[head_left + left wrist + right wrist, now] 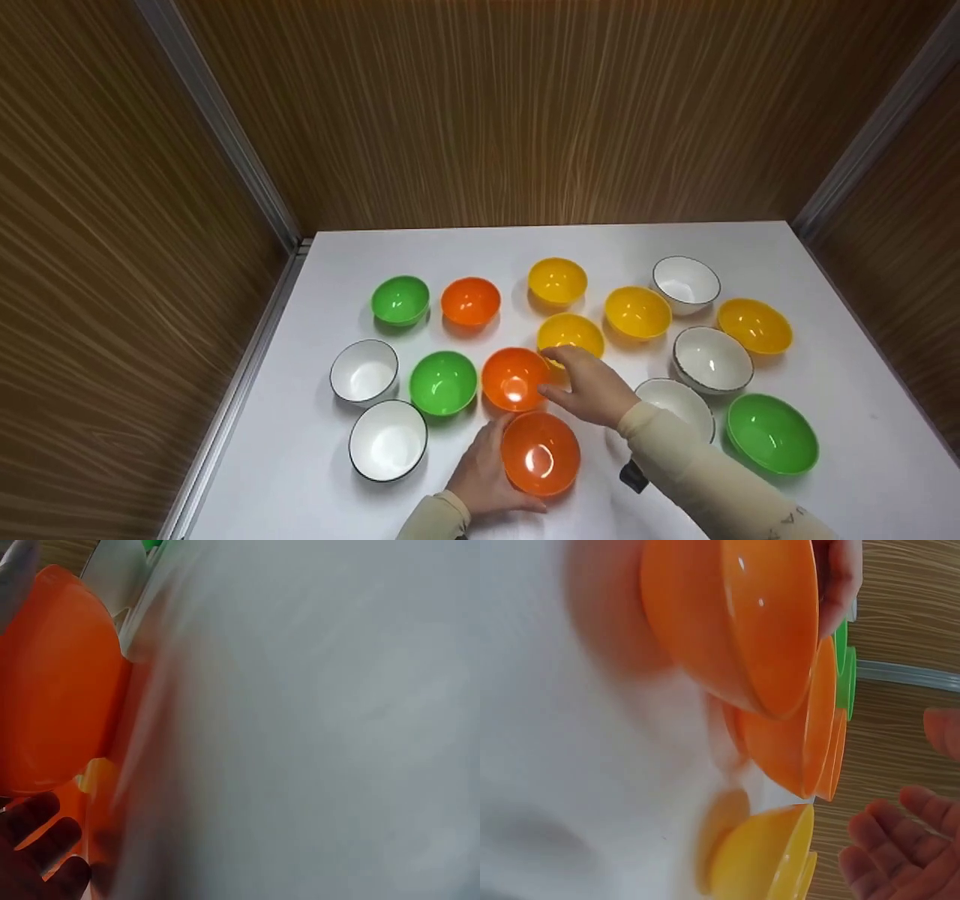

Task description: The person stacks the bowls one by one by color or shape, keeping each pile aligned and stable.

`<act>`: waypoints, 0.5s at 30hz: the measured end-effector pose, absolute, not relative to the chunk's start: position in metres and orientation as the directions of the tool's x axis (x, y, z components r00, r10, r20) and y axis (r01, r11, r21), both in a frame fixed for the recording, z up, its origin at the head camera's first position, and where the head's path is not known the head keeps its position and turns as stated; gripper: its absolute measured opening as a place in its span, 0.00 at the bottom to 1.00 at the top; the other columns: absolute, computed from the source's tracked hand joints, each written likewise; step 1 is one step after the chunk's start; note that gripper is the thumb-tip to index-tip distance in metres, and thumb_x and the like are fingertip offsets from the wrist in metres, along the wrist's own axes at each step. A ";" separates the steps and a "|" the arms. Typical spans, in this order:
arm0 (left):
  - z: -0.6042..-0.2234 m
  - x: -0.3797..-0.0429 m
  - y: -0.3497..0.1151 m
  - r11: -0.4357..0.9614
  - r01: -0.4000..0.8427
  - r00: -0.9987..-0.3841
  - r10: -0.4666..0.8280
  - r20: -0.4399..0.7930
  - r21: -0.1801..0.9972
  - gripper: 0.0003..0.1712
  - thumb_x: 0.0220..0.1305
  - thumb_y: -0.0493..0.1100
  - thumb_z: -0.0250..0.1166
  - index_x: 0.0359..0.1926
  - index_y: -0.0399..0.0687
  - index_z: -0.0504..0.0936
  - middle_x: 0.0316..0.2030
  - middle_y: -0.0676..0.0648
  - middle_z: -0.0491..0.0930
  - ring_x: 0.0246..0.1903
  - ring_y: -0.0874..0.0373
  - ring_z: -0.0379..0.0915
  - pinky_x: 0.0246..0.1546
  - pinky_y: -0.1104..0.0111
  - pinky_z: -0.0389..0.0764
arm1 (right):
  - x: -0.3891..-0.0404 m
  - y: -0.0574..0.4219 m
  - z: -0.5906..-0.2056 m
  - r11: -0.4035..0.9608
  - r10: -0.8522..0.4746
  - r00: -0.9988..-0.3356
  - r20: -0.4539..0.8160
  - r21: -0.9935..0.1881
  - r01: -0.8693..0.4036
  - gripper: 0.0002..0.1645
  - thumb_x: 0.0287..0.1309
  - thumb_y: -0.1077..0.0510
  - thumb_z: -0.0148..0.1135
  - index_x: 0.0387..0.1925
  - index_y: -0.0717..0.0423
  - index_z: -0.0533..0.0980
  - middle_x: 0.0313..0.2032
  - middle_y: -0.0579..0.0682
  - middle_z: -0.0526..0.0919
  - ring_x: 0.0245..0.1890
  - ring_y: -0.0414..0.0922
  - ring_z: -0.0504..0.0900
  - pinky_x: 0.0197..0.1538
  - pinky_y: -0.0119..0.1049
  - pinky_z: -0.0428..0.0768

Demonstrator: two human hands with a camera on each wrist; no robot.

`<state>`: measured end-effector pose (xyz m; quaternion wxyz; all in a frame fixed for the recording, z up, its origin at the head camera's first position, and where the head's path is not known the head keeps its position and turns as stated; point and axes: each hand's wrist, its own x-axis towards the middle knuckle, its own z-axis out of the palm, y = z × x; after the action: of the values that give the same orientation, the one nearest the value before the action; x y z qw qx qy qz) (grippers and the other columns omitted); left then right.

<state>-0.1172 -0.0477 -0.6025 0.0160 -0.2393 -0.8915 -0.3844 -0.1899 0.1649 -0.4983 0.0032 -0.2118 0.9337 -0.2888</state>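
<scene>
Got brown wood-grain panels (pixel 480 112) round a flat white tabletop (pixel 285 465). Also a left hand (pixel 481 471) curled, right hand (pixel 591 386) loosely spread. Gripped in the left: a glossy round orange bowl (pixel 541 454), nearest the person. Just past, near the right: a second glossy orange bowl (pixel 512 379), then a glossy yellow bowl (pixel 570 330).

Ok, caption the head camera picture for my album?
Left hand holds the nearest orange bowl; open right hand hovers near another orange bowl.

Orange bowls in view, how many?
3: the far orange bowl, just right of the back green bowl; the middle orange bowl, by the right hand; the near orange bowl, held in the left hand. None seem hidden.
</scene>
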 end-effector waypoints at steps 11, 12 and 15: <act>-0.602 -0.119 -0.050 0.616 0.514 -0.847 0.475 0.239 0.596 0.72 0.28 0.76 0.73 0.71 0.47 0.53 0.60 0.46 0.69 0.58 0.53 0.67 0.59 0.60 0.72 | -0.233 0.153 -0.499 0.616 -0.742 -0.669 0.045 -0.348 -0.706 0.53 0.40 0.50 0.78 0.68 0.54 0.64 0.66 0.55 0.66 0.66 0.53 0.64 0.67 0.52 0.65; -0.601 -0.119 -0.051 0.620 0.506 -0.850 0.476 0.225 0.600 0.72 0.29 0.76 0.73 0.71 0.47 0.53 0.60 0.46 0.69 0.58 0.52 0.67 0.59 0.60 0.72 | -0.235 0.152 -0.500 0.612 -0.753 -0.658 0.033 -0.332 -0.717 0.57 0.38 0.49 0.79 0.69 0.54 0.61 0.68 0.55 0.64 0.67 0.54 0.62 0.67 0.54 0.63; -0.600 -0.119 -0.053 0.619 0.483 -0.857 0.480 0.189 0.620 0.72 0.29 0.75 0.74 0.72 0.48 0.52 0.60 0.45 0.70 0.58 0.52 0.67 0.60 0.59 0.72 | -0.238 0.148 -0.501 0.625 -0.761 -0.649 -0.025 -0.297 -0.722 0.66 0.35 0.46 0.81 0.73 0.52 0.54 0.71 0.54 0.58 0.70 0.55 0.57 0.66 0.62 0.59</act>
<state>-0.1192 -0.0531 -0.5998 0.0021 -0.2677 -0.8996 -0.3451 -0.2375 0.1483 -0.5009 0.0740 -0.4126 0.8984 -0.1311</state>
